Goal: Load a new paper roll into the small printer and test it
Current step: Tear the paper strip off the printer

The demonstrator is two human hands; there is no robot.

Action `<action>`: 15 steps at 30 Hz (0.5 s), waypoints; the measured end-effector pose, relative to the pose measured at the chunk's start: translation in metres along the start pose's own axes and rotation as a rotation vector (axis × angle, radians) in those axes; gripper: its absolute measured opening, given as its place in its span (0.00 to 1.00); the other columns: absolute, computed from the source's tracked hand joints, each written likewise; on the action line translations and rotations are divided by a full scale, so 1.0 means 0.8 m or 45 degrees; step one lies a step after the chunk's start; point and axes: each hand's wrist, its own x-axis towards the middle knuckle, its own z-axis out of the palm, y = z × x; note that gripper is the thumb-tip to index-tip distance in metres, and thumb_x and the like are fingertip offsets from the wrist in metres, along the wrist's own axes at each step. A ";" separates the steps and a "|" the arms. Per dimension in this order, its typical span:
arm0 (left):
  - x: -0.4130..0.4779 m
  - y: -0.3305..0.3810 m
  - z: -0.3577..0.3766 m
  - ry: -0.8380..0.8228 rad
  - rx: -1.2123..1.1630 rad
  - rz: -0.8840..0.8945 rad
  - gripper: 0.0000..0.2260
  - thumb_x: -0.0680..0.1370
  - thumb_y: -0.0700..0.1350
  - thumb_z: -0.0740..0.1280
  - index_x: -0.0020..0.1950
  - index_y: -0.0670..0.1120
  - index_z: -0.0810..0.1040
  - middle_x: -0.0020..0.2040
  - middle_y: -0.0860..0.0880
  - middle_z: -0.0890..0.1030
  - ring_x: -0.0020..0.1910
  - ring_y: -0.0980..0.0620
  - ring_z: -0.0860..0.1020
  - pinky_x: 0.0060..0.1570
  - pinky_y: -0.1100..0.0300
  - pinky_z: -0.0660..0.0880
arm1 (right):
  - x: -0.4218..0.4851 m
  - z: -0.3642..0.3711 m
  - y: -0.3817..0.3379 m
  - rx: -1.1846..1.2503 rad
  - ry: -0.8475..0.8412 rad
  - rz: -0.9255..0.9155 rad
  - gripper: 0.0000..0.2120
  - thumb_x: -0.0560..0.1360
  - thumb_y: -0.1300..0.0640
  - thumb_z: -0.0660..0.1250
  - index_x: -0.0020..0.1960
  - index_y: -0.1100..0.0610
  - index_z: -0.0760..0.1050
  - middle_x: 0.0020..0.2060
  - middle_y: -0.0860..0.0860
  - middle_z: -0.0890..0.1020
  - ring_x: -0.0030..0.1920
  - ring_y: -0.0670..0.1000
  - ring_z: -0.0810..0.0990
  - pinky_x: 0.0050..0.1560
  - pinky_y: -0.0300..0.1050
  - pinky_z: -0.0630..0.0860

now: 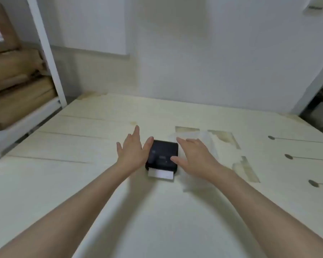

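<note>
- On the pale bench (101,183), at mid-depth and centre, sits the small black printer (162,155), lid down, with a short white paper strip (160,174) projecting from its near edge toward the person.
- Beside the printer's right flank, partly under the right forearm, lies a clear plastic wrapper (207,140); it is blurred, and its contents, if any, cannot be made out.
- Left hand (132,149): open, fingers spread, holding nothing. It sits just beside the printer's left side, thumb close against the upper left corner; actual contact cannot be confirmed.
- Right hand (194,157): open, fingers apart, holding nothing. It is at the printer's right side, thumb overlapping the right edge of the top face, fingers reaching past the far right corner.
- Position summary: the printer lies between the two hands, flanked on both sides, not lifted.
- Assessment of stage: paper showing at the slot suggests the roll is loaded; the test print appears to remain.
- Risk 1: the printer is light and on a smooth surface. A squeeze or push from one side only would likely slide or turn it.
- Risk 2: the projecting strip is unsupported. A forearm or palm brushing it could crease it or drag it askew, causing a skewed feed or jam.
- Risk 3: an incompletely latched lid would cause a failed feed; latch state is not visible.
- Risk 4: the loose wrapper may be swept along by the right forearm and foul the slot.
</note>
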 end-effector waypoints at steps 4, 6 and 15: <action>-0.040 -0.034 0.033 -0.073 -0.185 -0.032 0.22 0.84 0.54 0.49 0.75 0.47 0.61 0.73 0.51 0.68 0.74 0.48 0.62 0.76 0.46 0.43 | -0.029 0.061 -0.002 0.021 0.122 0.017 0.30 0.81 0.48 0.57 0.78 0.59 0.52 0.70 0.56 0.71 0.76 0.57 0.56 0.77 0.51 0.50; -0.069 -0.040 0.046 -0.128 -0.258 -0.003 0.08 0.85 0.50 0.49 0.51 0.59 0.66 0.52 0.63 0.70 0.59 0.54 0.66 0.76 0.49 0.47 | -0.046 0.089 -0.007 0.063 0.158 0.021 0.29 0.82 0.50 0.56 0.78 0.60 0.52 0.67 0.57 0.74 0.75 0.59 0.58 0.75 0.52 0.53; -0.113 -0.040 0.042 -0.101 -0.317 0.016 0.22 0.84 0.50 0.51 0.76 0.42 0.60 0.60 0.54 0.76 0.65 0.48 0.72 0.72 0.54 0.58 | -0.078 0.118 -0.011 0.264 0.320 0.000 0.21 0.80 0.56 0.59 0.72 0.56 0.62 0.57 0.54 0.78 0.62 0.57 0.69 0.62 0.47 0.66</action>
